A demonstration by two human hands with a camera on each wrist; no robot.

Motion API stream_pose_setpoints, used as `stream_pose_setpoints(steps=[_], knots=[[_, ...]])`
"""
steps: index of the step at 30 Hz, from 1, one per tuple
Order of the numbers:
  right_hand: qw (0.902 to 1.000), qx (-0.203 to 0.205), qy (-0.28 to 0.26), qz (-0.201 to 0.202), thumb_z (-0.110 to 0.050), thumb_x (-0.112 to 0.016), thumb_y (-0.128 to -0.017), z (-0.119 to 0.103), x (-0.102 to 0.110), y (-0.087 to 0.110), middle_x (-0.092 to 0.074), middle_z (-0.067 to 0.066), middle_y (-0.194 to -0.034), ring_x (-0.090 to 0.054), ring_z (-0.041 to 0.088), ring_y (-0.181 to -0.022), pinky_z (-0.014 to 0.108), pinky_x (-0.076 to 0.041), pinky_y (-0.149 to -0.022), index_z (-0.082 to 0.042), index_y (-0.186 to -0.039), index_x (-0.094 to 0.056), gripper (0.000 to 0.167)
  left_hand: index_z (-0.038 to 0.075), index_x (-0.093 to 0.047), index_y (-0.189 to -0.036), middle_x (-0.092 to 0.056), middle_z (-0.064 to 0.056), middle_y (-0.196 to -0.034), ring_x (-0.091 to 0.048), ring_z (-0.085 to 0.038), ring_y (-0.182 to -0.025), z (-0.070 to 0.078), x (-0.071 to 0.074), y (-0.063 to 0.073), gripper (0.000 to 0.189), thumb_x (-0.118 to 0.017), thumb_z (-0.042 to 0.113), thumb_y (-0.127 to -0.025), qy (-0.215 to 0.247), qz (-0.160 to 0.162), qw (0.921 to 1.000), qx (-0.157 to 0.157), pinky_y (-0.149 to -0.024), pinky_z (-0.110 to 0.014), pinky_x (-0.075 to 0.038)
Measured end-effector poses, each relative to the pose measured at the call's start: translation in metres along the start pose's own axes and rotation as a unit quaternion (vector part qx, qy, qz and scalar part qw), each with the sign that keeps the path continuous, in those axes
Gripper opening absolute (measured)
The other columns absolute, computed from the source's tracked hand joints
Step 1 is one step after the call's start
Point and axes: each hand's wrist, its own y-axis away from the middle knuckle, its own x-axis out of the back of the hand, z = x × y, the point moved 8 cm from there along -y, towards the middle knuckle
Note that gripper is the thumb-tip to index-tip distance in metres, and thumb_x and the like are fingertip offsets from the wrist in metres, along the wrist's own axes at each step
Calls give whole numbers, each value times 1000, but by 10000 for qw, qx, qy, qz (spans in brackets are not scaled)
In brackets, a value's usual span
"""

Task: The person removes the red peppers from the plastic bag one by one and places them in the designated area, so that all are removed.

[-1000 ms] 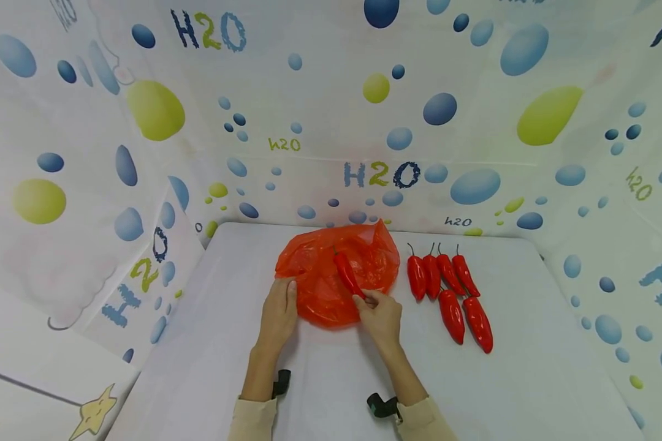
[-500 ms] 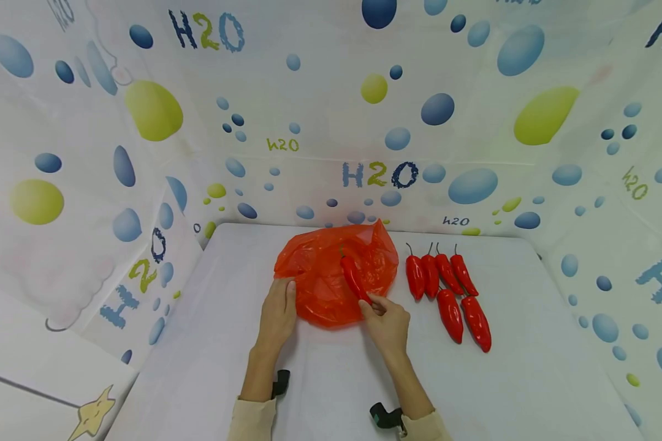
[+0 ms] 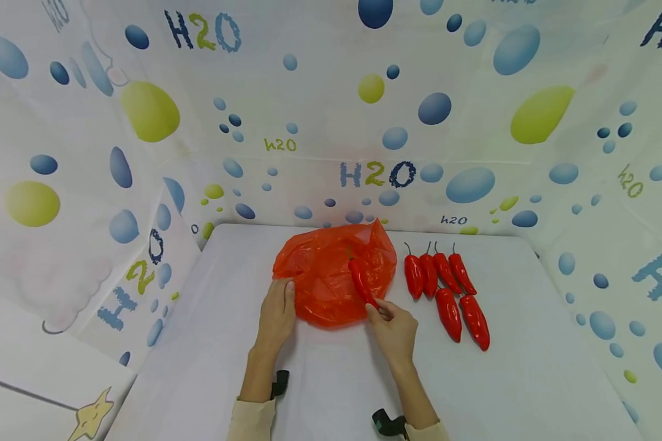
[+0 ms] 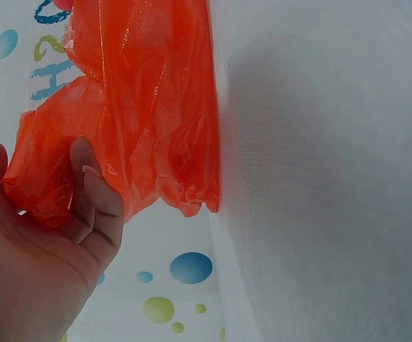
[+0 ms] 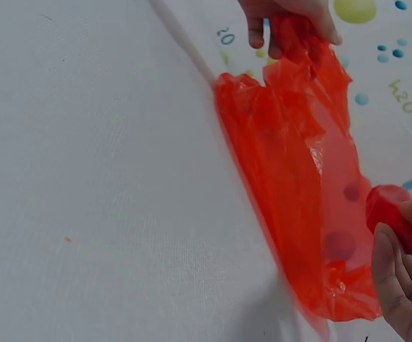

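Observation:
A thin orange-red plastic bag (image 3: 322,263) lies spread on the table in the head view. My left hand (image 3: 277,312) grips its left edge, and the left wrist view shows the film of the bag (image 4: 145,107) bunched between thumb and curled fingers. My right hand (image 3: 395,331) pinches a red chili pepper (image 3: 360,278) by its lower tip. This pepper slants over the right part of the bag, stem end pointing away from me. In the right wrist view the pepper (image 5: 390,212) appears end-on between thumb and fingers, beside the bag.
Several red chili peppers (image 3: 447,275) lie on the white table (image 3: 331,380) to the right of the bag, in a back row and a front pair. Behind the table rises a white curtain (image 3: 320,92) printed with bubbles and H2O lettering.
My right hand has moved a little to the right and toward me, drawing the pinched chili pepper along over the bag. The left hand keeps its grip on the bag's edge.

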Motion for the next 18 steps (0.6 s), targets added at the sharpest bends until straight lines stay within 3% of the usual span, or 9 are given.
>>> stream_pose_setpoints(steps=[18], knots=[[9983,-518,76,263,-29,-81,-94,19,31,7,-79,2,-87,-75,14,-73,21,-58,-65,-8,-112,-81,27,7,-57,-134,-59,-8,-123,-57,-25,-112,-1,-1,1,35,-42,32,-114,-8,-136,9997,183,-103,-49,-52]])
